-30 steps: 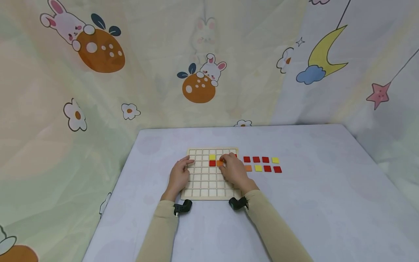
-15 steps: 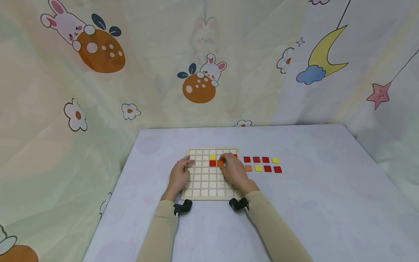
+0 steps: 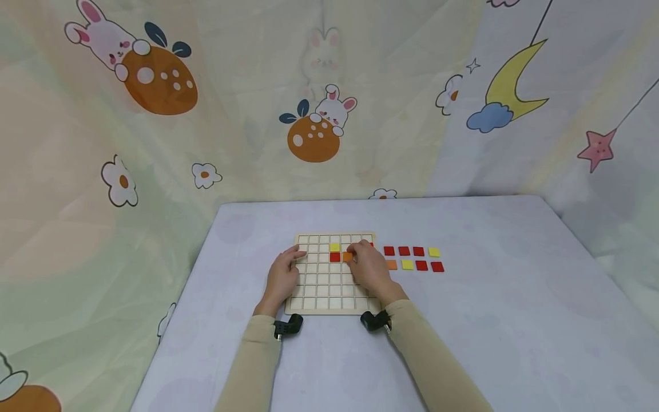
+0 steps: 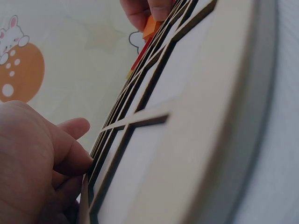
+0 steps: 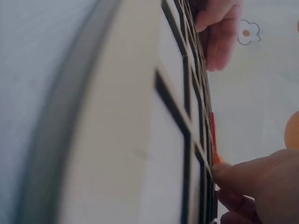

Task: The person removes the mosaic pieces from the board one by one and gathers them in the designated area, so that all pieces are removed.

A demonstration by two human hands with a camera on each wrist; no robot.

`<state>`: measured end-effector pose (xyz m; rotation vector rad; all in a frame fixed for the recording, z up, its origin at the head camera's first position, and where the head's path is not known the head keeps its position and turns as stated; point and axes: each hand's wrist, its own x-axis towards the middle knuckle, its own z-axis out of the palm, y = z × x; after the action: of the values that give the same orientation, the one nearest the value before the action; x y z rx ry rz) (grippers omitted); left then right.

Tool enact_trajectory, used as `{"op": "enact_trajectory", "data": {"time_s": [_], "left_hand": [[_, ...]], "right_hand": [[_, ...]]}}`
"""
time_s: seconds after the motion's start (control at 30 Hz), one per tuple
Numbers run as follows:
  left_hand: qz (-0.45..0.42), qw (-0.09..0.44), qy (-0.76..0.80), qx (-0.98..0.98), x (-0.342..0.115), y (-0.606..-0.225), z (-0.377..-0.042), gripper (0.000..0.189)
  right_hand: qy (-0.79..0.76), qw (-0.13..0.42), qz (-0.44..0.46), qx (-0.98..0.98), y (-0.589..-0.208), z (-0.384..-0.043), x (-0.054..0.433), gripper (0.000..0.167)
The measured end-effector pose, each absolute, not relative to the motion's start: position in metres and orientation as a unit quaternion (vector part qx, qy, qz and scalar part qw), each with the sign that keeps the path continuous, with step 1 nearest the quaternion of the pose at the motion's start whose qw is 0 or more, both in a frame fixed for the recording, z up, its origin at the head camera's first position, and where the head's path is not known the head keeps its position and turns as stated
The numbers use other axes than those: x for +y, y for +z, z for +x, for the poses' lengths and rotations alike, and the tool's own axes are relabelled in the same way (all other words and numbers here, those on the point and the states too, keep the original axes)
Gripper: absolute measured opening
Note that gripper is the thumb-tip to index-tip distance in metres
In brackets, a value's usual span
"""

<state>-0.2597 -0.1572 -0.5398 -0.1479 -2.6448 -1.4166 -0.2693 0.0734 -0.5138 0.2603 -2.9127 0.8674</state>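
Note:
My right hand (image 3: 372,269) pinches an orange square tile (image 3: 347,257) between thumb and fingertips, over the upper part of the wooden grid board (image 3: 319,312). Just left of that tile a red tile (image 3: 335,257) lies in a cell, with a yellow tile (image 3: 334,247) in the cell behind it. Another red tile (image 3: 371,244) peeks out beyond my right knuckles. My left hand (image 3: 282,277) rests along the board's left edge with its fingers fairly straight. In the left wrist view the orange tile (image 4: 150,29) stands tilted above the grid, under the right fingertips.
Right of the board, two rows of loose tiles lie on the white tablecloth (image 3: 489,320): several red tiles (image 3: 404,250), yellow tiles (image 3: 434,252) and an orange tile (image 3: 392,265). A printed curtain (image 3: 247,114) hangs behind the table.
The orange tile has shifted very slightly rightward in my right fingers. Both hands otherwise stay where they were, and the loose tiles lie as before.

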Motion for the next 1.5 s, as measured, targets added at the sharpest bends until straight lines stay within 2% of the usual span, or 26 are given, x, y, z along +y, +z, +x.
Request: {"op": "enact_trajectory", "data": {"time_s": [0.7, 1.5], "left_hand": [[-0.045, 0.063, -0.467, -0.881, -0.156, -0.54, -0.262, 0.044], [-0.05, 0.064, -0.456, -0.886, -0.158, -0.543, -0.262, 0.044]], "right_hand": [[0.324, 0.011, 0.037, -0.945, -0.503, -0.245, 0.106, 0.035], [0.325, 0.009, 0.032, -0.945, -0.506, -0.227, 0.15, 0.029]]}}
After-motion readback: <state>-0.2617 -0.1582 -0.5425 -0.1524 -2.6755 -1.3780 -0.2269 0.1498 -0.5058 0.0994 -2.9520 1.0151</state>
